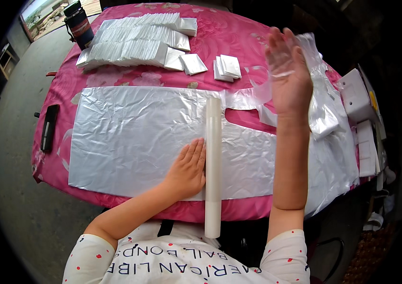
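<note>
1. A wide silvery plastic bag (134, 137) lies flat and crinkled under the left hand (189, 168), its handle loops reaching toward the raised right hand (288, 75).
2. A long white rod (213, 161) lies across the bag, touching the left hand's fingertips.

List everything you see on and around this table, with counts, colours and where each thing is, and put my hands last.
Tablecloth: one, pink floral, over the table.
Plastic sheet: one, silvery white, flat across the middle.
Stick: one, white, lying across the sheet, overhanging the near edge.
Folded bags: many, white, in rows at the far left.
Small folded stacks: a few, white, far middle.
Loose bags: pile, white, at right.
Flask: one, dark, far left corner.
Black object: one, left edge.
Left hand: flat on the sheet beside the stick.
Right hand: raised, open, empty.
</note>
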Demonstrator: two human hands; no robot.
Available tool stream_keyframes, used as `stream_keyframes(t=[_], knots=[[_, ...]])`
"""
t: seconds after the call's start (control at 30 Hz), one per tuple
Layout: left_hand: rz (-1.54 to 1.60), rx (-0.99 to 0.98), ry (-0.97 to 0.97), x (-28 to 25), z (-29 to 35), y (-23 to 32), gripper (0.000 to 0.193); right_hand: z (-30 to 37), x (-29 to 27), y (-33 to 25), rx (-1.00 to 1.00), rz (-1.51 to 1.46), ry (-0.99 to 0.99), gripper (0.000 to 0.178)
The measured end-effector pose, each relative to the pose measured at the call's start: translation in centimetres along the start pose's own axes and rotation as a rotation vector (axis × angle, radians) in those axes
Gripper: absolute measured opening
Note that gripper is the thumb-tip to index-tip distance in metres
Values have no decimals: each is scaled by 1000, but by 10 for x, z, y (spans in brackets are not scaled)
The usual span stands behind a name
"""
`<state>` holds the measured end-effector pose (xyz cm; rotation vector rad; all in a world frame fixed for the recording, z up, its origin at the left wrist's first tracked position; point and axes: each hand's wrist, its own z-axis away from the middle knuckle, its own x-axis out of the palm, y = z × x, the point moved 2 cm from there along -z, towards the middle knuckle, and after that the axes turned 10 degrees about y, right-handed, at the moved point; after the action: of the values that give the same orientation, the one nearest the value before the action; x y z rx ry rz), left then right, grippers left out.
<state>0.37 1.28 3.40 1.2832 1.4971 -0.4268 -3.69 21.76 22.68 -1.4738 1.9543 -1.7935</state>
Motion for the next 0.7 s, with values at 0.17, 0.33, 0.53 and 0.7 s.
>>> stream_keyframes(t=[0.17, 0.33, 0.53, 0.7], knots=[[327, -7, 38, -1, -3, 4, 58, 103, 126, 113, 102, 290, -504, 35], [-80, 86, 192, 23, 3, 1, 57, 179, 157, 225, -11, 635, -618, 37], [-137, 49, 61, 30, 0, 2, 57, 237, 162, 206, 22, 802, -1005, 73], [-105, 5, -32, 19, -2, 8, 60, 210, 85, 106, -154, 502, -1026, 70]])
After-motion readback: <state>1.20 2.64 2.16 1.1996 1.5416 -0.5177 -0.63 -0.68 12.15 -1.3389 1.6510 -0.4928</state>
